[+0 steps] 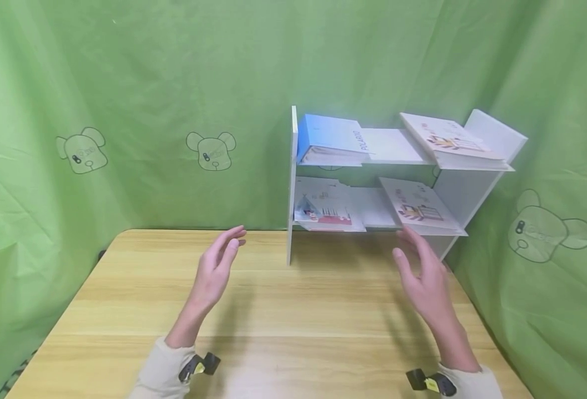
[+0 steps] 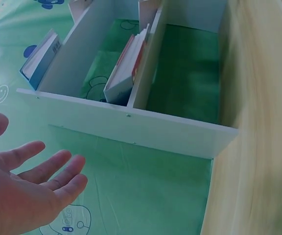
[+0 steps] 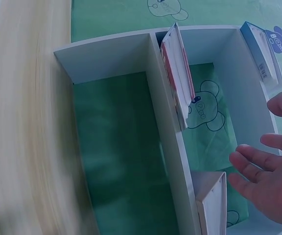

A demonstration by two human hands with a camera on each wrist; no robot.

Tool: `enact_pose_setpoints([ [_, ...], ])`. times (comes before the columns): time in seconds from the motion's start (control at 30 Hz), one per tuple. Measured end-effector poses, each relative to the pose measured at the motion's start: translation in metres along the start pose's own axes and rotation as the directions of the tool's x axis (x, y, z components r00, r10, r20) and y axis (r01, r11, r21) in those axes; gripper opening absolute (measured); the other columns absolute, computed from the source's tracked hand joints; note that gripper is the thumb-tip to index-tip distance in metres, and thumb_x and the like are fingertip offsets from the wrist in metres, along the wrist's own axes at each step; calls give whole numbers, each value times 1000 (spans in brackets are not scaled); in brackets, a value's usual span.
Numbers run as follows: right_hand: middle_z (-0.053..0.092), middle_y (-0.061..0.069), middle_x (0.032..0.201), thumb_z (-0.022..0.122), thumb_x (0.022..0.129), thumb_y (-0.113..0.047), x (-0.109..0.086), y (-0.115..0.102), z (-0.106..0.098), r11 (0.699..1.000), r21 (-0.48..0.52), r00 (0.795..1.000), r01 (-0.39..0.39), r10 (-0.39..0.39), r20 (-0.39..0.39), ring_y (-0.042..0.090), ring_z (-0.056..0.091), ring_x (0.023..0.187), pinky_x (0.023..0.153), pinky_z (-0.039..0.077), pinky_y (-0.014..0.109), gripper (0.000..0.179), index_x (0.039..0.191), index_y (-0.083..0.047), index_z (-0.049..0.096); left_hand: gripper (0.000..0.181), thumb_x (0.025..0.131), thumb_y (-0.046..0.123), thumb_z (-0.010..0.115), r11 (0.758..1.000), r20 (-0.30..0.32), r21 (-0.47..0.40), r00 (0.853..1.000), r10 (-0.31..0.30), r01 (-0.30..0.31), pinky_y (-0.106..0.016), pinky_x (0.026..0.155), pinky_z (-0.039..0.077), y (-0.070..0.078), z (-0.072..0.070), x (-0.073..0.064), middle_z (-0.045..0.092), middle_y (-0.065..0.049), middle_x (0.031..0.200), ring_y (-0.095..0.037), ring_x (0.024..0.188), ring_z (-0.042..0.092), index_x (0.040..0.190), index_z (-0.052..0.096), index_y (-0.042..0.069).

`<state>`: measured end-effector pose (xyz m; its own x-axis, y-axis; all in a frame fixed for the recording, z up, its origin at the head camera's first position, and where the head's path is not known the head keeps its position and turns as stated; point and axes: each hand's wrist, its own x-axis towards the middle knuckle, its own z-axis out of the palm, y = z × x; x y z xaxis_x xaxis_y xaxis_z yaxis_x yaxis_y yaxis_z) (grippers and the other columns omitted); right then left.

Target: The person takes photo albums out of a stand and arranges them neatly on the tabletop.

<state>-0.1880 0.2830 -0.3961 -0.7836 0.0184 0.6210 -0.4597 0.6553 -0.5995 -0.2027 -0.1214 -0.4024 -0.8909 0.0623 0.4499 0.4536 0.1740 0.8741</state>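
My left hand (image 1: 214,274) hovers over the table with its fingers loosely extended, left of a white two-tier shelf (image 1: 292,188). In front of the shelf's right half is my right hand (image 1: 427,280), fingers apart and nothing in them. A blue album (image 1: 332,133) marked POLAROID lies on the upper tier at the left. At that tier's right end lies a thick white album (image 1: 448,137) with a printed picture. Below, a white and red album (image 1: 323,204) lies at the left. A white album (image 1: 420,204) with a similar picture lies at the right, its front edge near my right fingertips.
The shelf stands at the back right of the wooden table (image 1: 298,327). A green curtain (image 1: 149,72) with bear-head drawings hangs behind and along both sides. Small black devices are strapped on both wrists.
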Motion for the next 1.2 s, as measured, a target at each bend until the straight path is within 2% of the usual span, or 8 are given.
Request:
enact_pose_setpoints([
  [0.1,58,14,144,61,104,-15,1,0,1,1000,21,1000,0,0,1,34,54,130,113,35,15,52,154,-17,45,40,111,28,46,1000,0,-22,1000,-15,15,-39,115,44,1,2,2,62,-9,140,-25,127,61,145,55,9],
  [0.3,59,19,142,60,104,-9,5,-5,2,993,114,1000,-9,8,8,34,56,128,110,41,15,51,152,-8,45,39,111,25,47,995,7,-94,999,-32,32,-39,114,45,6,8,7,63,-11,138,-25,124,62,143,55,6],
  [0.43,59,20,139,60,104,-7,9,-10,2,985,170,1000,-23,22,6,29,57,127,109,44,17,50,152,-6,46,38,111,23,47,988,14,-154,1000,-25,27,-42,112,48,10,13,10,64,-14,136,-26,121,64,142,55,3],
  [0.67,61,19,137,60,103,-6,15,-16,5,976,215,999,-34,36,-6,24,60,125,107,46,17,50,151,-14,48,37,110,21,48,974,8,-224,1000,-22,24,-47,111,48,13,22,16,65,-16,133,-28,119,65,140,56,1],
  [0.9,60,19,138,58,104,-6,19,-19,7,961,271,999,-49,50,5,24,59,126,108,46,17,49,151,-13,48,37,110,22,48,960,-12,-275,998,-59,53,-44,108,52,16,27,18,65,-17,133,-39,120,63,140,55,2],
  [1.1,60,18,138,57,105,-7,21,-22,7,948,313,998,-62,64,6,24,59,126,108,46,19,46,150,-9,48,37,109,23,49,944,-21,-324,997,-70,59,-42,107,52,20,32,21,65,-16,133,-36,119,64,139,56,3],
  [1.2,61,17,137,58,105,-9,23,-23,8,940,333,997,-71,75,0,24,60,126,109,46,19,44,149,-8,49,36,109,23,50,937,-23,-344,997,-74,62,-47,108,51,21,34,23,65,-17,132,-37,118,65,138,56,2],
])
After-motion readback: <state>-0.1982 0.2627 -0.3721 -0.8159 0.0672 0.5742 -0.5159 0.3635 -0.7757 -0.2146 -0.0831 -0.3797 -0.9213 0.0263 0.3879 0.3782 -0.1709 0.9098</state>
